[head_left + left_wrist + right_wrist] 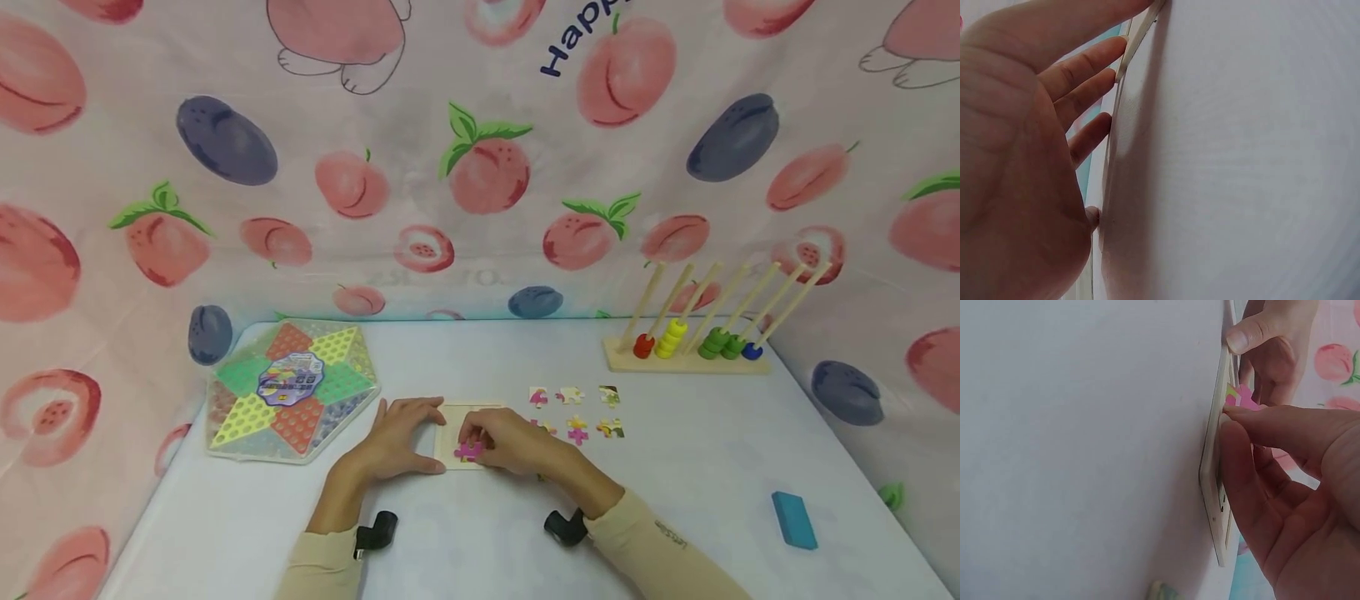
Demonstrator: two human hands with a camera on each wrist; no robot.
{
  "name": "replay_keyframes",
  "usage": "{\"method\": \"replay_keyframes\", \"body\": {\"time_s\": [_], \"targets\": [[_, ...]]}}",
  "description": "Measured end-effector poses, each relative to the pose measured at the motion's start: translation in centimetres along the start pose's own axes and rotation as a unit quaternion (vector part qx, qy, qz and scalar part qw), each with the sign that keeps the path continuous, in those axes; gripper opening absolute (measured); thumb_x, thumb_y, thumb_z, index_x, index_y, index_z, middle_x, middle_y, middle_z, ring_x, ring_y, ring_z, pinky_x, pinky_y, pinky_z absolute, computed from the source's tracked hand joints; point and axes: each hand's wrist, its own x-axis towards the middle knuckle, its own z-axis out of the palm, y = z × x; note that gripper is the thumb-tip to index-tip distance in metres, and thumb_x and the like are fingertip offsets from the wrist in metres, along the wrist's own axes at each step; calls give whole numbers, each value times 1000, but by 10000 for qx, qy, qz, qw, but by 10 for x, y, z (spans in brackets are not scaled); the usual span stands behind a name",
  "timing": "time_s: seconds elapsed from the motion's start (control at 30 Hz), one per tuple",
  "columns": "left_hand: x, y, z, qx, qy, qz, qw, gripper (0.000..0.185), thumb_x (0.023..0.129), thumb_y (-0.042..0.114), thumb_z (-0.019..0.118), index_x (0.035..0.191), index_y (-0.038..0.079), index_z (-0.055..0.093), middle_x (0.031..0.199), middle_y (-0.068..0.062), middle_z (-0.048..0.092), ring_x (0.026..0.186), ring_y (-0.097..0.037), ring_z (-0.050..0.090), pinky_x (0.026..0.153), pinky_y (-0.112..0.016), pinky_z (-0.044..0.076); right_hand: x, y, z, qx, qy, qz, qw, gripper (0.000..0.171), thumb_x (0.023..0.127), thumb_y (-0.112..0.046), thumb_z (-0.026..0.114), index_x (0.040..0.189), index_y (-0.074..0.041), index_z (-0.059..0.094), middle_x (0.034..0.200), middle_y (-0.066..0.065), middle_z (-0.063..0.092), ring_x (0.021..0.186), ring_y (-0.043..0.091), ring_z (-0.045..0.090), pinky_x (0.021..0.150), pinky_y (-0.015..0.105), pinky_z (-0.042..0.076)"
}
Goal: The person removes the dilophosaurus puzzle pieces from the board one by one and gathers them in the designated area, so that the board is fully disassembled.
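Observation:
A shallow light wooden puzzle tray [448, 432] lies flat on the white table between both hands. My left hand [395, 440] braces its left side, thumb at the near corner and forefinger at the far corner. Its fingers [1082, 69] look fairly straight and spread in the left wrist view. With thumb and fingertips, my right hand [516, 442] pinches a pink jigsaw piece [468, 452] over the tray's near part. The right wrist view shows that piece [1247, 398] tilted up, close over the tray [1210, 453], with its lower edge hidden by the fingertips.
Several loose jigsaw pieces [577, 431] lie right of the tray, some partly behind my right hand. A star-patterned Chinese checkers board [300, 425] sits at the left. At the back right stands a wooden peg rack [686, 362] with coloured rings. A blue block [793, 520] lies near right.

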Motion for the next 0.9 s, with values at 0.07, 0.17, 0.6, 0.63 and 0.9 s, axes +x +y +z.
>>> {"method": "replay_keyframes", "body": {"time_s": [0.07,0.17,0.6,0.63,0.9], "targets": [[0,0,0,27,1,-14,10000,55,67,36,88,114,23,61,150,0,45,141,-29,33,114,-68,-4,0,-1,0,-6,-38,38,10000,23,85,-8,73,100,-22,63,90,-8,60,82,7,53,73,16,48],[-2,-1,0,60,0,-62,10000,55,67,36,88,114,24,62,151,1,45,141,-29,33,114,-69,-3,1,-2,1,-22,-93,54,9999,24,86,-8,73,102,-22,62,90,-9,61,82,7,54,73,16,48],[1,-1,-1,-143,-31,6,9999,57,66,36,89,114,23,62,151,2,44,141,-28,31,114,-68,-5,-6,-2,-4,563,141,-114,9982,20,86,-11,73,100,-21,63,90,-9,64,84,6,57,77,18,50],[1,-1,-1,-137,-34,9,9999,57,66,36,89,114,23,62,151,2,44,141,-28,31,114,-68,-5,-7,-3,-7,675,168,-145,9975,20,87,-11,72,100,-21,63,90,-9,64,85,6,58,77,20,50],[1,0,0,-116,-14,-50,9999,57,65,36,89,114,24,63,151,1,45,141,-30,32,114,-67,-6,-31,-10,-37,1129,617,-206,9915,19,90,-14,69,104,-24,62,98,-11,66,90,11,62,74,29,56]]}}
